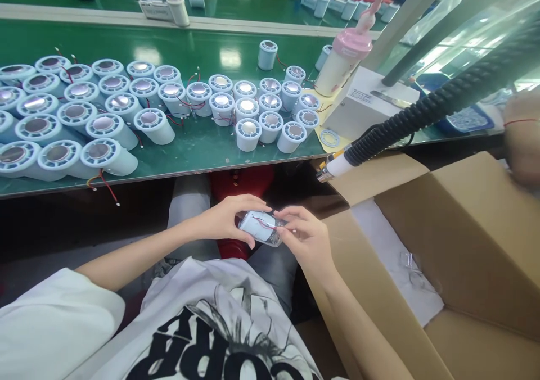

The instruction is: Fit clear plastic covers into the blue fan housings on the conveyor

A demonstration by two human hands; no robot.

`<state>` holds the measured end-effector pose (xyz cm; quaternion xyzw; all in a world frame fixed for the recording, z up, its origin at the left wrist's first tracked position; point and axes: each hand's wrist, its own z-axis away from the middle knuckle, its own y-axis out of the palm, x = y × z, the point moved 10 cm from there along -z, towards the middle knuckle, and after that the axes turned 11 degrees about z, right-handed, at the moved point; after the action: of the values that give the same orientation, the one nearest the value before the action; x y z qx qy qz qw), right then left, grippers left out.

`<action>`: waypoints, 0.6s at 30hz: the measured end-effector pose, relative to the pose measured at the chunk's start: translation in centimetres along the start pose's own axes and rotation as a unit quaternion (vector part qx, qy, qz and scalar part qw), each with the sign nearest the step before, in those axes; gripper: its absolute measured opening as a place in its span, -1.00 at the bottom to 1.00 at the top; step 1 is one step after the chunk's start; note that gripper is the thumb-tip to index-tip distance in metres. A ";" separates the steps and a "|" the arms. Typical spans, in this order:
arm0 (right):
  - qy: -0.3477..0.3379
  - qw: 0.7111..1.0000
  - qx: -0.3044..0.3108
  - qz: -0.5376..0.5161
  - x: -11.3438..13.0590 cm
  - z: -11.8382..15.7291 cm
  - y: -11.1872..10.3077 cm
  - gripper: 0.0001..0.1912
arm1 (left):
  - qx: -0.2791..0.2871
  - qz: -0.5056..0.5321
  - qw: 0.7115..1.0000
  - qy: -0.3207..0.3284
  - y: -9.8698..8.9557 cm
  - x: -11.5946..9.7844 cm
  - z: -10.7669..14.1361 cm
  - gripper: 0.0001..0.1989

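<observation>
A light blue cylinder point(259, 226) with thin red and dark wires lies in a clear plastic cover above my lap. My left hand point(230, 218) wraps round its left end, thumb below and fingers above. At the other end, my right hand point(304, 235) pinches the edge of the clear cover near the wires. Many similar blue cylinders point(151, 126) stand or lean in rows on the green bench point(198, 154) in front of me, several with wires trailing out.
An open cardboard box point(379, 279) with clear plastic pieces point(415, 270) inside is at the right. A black ribbed hose point(405, 116) slants over the bench edge. A pink-lidded bottle point(341, 59) stands beside a white box point(363, 102). Another person's blurred arm point(523, 138) is at far right.
</observation>
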<state>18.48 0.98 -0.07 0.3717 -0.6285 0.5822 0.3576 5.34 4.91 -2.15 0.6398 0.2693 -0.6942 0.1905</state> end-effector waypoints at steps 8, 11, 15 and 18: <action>0.064 0.986 0.057 -0.142 -1.9 -0.9 -0.1 -0.81 | -0.036 0.232 0.966 -0.111 1.7 2.1 0.3 -0.31; -0.047 0.995 0.091 -0.018 -0.1 -0.4 0.0 -0.78 | -0.077 0.289 0.945 -0.130 1.3 2.2 0.5 -0.37; -0.157 0.976 0.084 0.123 1.9 0.7 0.0 -0.66 | -0.053 0.322 0.934 -0.145 1.6 1.6 1.0 -0.41; -0.178 0.973 0.090 0.117 2.6 1.1 -0.1 -0.64 | -0.021 0.287 0.949 -0.133 1.7 0.6 1.2 -0.34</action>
<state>17.31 -0.25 2.15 0.4234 -0.6665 0.5987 0.1348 5.38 2.88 -2.90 0.5879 0.0613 -0.6833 0.4288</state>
